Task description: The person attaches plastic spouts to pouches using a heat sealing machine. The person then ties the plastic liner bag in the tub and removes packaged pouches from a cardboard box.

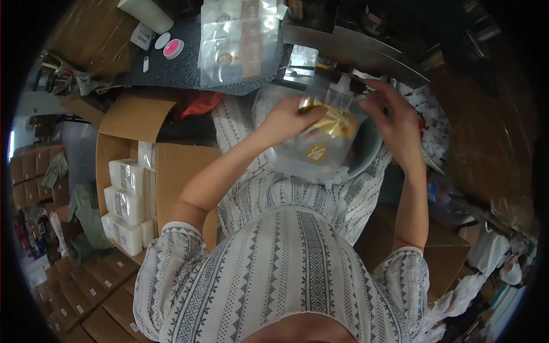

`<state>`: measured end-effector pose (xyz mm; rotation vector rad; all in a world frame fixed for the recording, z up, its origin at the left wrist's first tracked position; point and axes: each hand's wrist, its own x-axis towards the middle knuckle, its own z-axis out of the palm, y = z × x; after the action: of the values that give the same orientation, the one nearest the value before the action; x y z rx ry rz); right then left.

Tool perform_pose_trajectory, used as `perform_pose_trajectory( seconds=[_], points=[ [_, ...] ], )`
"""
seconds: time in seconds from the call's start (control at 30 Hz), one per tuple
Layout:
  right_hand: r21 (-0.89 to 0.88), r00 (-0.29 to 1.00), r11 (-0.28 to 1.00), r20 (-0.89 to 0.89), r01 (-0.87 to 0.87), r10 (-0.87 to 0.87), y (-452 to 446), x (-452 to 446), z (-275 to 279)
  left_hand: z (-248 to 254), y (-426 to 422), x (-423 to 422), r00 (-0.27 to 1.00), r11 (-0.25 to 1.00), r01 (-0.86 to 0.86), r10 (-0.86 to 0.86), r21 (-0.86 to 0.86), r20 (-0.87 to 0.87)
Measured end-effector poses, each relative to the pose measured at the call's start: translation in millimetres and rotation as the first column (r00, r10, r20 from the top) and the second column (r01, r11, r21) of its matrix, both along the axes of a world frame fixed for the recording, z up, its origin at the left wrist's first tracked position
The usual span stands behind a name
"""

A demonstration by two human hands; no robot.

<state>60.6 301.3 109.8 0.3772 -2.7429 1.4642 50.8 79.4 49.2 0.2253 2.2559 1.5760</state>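
Note:
My left hand is closed on the upper left side of a clear plastic spout pouch with gold printing. The pouch is tilted, its pale spout pointing up and away from me. My right hand is just right of the spout, fingers curved with a gap between thumb and forefinger. Whether its fingertips touch the pouch edge is hard to tell. Beneath the pouch, a pale round basin rests at my lap, its contents mostly hidden.
Flat clear pouches are stacked on the dark-topped table. Beside them lies a small round tub with pink inside. An open carton at my left holds wrapped white packs. A metal machine edge runs ahead.

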Motion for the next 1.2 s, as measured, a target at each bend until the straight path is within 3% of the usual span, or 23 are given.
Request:
perform_pose_trajectory(
  seconds=[0.03, 0.07, 0.13, 0.17, 0.2, 0.23, 0.27, 0.33, 0.37, 0.4, 0.43, 0.47, 0.53, 0.57, 0.63, 0.67, 0.73, 0.77, 0.83, 0.97, 1.03, 1.07, 1.2],
  points=[
    [0.112, 0.994, 0.988, -0.049, 0.105, -0.100, 7, 2, 3, 0, 5, -11, 0.984, 0.997, -0.008, -0.006, 0.078, 0.178],
    [0.113, 0.994, 0.988, -0.046, 0.106, -0.101, 13, 2, 3, -3, 11, -19, 0.983, 0.997, -0.007, -0.008, 0.079, 0.181],
    [0.310, 0.958, 0.918, 0.063, 0.248, -0.280, 30, 1, 2, -9, 23, -30, 0.912, 0.868, -0.283, 0.111, 0.408, 0.396],
    [0.312, 0.958, 0.917, 0.064, 0.248, -0.280, 44, -6, -9, -8, 24, -29, 0.911, 0.868, -0.283, 0.110, 0.408, 0.397],
    [0.428, 0.936, 0.841, -0.264, 0.332, -0.235, 59, -19, -29, -5, 25, -28, 0.921, 0.881, -0.277, 0.130, 0.383, 0.368],
    [0.497, 0.824, 0.747, -0.554, 0.442, -0.119, 69, -26, -45, -3, 25, -26, 0.929, 0.894, -0.274, 0.150, 0.355, 0.339],
    [0.496, 0.826, 0.750, -0.551, 0.438, -0.118, 72, -26, -54, -10, 19, -25, 0.927, 0.894, -0.278, 0.154, 0.352, 0.342],
    [0.607, 0.922, 0.717, -0.366, 0.341, -0.129, 75, -32, -61, -21, -3, -34, 0.930, 0.946, -0.317, 0.323, 0.062, -0.173],
    [0.605, 0.919, 0.719, -0.372, 0.344, -0.126, 76, -35, -59, -21, -21, -45, 0.928, 0.945, -0.320, 0.326, 0.063, -0.180],
    [0.532, 0.933, 0.778, -0.302, 0.334, -0.193, 76, -30, -56, -19, -42, -51, 0.699, 0.844, -0.509, 0.290, -0.171, -0.654],
    [0.454, 0.941, 0.827, -0.223, 0.331, -0.254, 76, -24, -54, -18, -54, -51, 0.344, 0.637, -0.729, 0.023, -0.251, -0.939],
    [0.454, 0.941, 0.827, -0.223, 0.333, -0.256, 77, -21, -52, -26, -58, -43, 0.344, 0.638, -0.728, 0.022, -0.251, -0.939],
    [0.527, 0.927, 0.780, -0.043, 0.337, -0.372, 78, -20, -46, -42, -62, -19, 0.456, 0.494, -0.679, -0.297, -0.543, -0.839],
    [0.525, 0.927, 0.780, -0.044, 0.340, -0.374, 76, -17, -41, -40, -70, -17, 0.454, 0.494, -0.679, -0.300, -0.543, -0.839],
    [0.683, 0.888, 0.628, -0.067, 0.373, -0.454, 70, -6, -24, -23, -82, -6, 0.694, 0.607, -0.549, -0.051, -0.574, -0.718],
    [0.684, 0.890, 0.628, -0.069, 0.371, -0.450, 69, -1, -15, -18, -85, 0, 0.694, 0.606, -0.552, -0.046, -0.572, -0.718],
    [0.424, 0.904, 0.831, 0.062, 0.360, -0.424, 65, 6, -1, -6, -90, 13, 0.675, 0.685, -0.571, 0.078, -0.453, -0.733],
    [0.423, 0.903, 0.831, 0.061, 0.362, -0.425, 56, 6, 4, 0, -85, 20, 0.675, 0.685, -0.571, 0.077, -0.453, -0.734],
    [0.094, 0.997, 0.993, 0.032, 0.071, -0.074, 26, 7, 10, 13, -65, 33, 0.589, 0.721, -0.592, 0.085, -0.358, -0.804],
    [0.062, 0.989, 0.991, -0.088, -0.116, 0.121, -24, 7, 13, 32, -48, 42, 0.604, 0.785, -0.538, 0.105, -0.307, -0.790],
    [0.036, 0.979, 0.980, -0.042, -0.197, 0.199, -32, 7, 15, 35, -42, 44, 0.637, 0.904, -0.342, 0.022, -0.257, -0.771],
    [0.034, 0.979, 0.980, -0.043, -0.197, 0.198, -32, 6, 12, 32, -39, 45, 0.636, 0.903, -0.342, 0.020, -0.259, -0.771],
    [-0.214, 0.969, 0.958, 0.120, -0.189, 0.218, -20, 0, -3, 12, -21, 41, 0.871, 0.967, -0.079, -0.052, -0.244, -0.488]
  ],
)
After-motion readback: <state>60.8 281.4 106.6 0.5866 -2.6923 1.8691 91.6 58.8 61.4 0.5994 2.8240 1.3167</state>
